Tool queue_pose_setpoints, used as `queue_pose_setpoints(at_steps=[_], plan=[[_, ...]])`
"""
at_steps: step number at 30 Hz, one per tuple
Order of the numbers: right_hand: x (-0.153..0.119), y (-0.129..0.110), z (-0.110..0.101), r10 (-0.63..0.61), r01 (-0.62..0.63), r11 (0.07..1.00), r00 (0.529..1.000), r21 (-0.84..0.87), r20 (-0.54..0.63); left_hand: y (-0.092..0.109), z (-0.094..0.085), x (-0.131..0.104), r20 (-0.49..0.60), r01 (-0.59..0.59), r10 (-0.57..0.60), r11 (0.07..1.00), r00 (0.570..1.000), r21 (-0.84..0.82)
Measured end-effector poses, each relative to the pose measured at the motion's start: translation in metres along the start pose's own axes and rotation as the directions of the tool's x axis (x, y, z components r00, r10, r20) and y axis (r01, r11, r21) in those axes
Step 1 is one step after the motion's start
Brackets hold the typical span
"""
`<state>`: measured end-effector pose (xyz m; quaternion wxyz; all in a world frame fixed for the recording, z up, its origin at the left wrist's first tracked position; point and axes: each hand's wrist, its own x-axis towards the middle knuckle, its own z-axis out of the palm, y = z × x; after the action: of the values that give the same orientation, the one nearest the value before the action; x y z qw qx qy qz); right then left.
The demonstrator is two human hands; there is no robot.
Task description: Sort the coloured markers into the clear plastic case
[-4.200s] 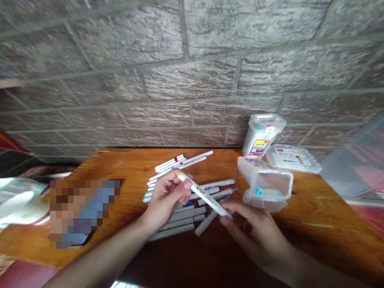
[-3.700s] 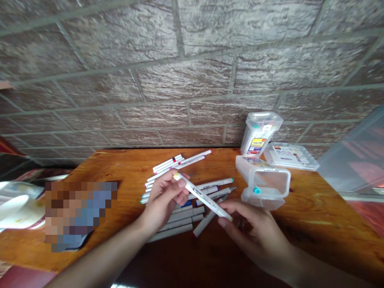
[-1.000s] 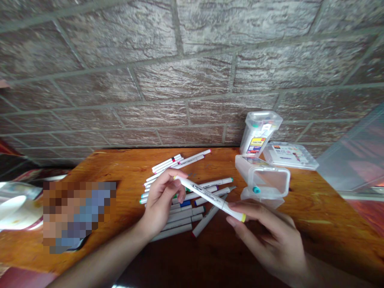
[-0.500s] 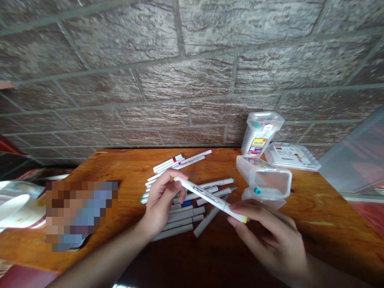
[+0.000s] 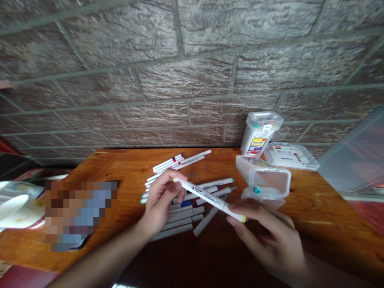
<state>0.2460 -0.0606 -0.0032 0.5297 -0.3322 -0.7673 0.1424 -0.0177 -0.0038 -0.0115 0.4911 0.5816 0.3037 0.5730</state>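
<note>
A white marker [image 5: 207, 197] with yellow ends is held slantwise above the table between both hands. My left hand [image 5: 163, 198] pinches its upper left end between thumb and fingers. At the lower right end, the thumb and fingertips of my right hand [image 5: 271, 232] close on the cap. Beneath and behind lie several white markers [image 5: 180, 230] with coloured ends, some partly covered by my left hand. A few more markers [image 5: 193, 161] are grouped farther back.
An upright clear marker case [image 5: 261, 134] stands at the back right, beside a flat clear box [image 5: 289, 156]. In front of it is an open clear case [image 5: 271, 182] with a teal cap inside. White dishes [image 5: 18, 212] and a pixelated patch are at the left. A brick-patterned wall [image 5: 192, 80] borders the wooden table [image 5: 120, 168].
Both hands keep their hold on the yellow-ended marker in nearly the same pose. The marker has turned slightly about its length, so its printing shows a little differently.
</note>
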Motion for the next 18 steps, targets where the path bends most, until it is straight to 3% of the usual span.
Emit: queue_pose_setpoints(at_steps=[18], plan=[[-0.001,-0.01,-0.002,0.025,-0.025,1.0,1.0,-0.011,-0.008,0.013,0.006,-0.001,0.028,0.097,-0.095,0.994,0.995,-0.052]])
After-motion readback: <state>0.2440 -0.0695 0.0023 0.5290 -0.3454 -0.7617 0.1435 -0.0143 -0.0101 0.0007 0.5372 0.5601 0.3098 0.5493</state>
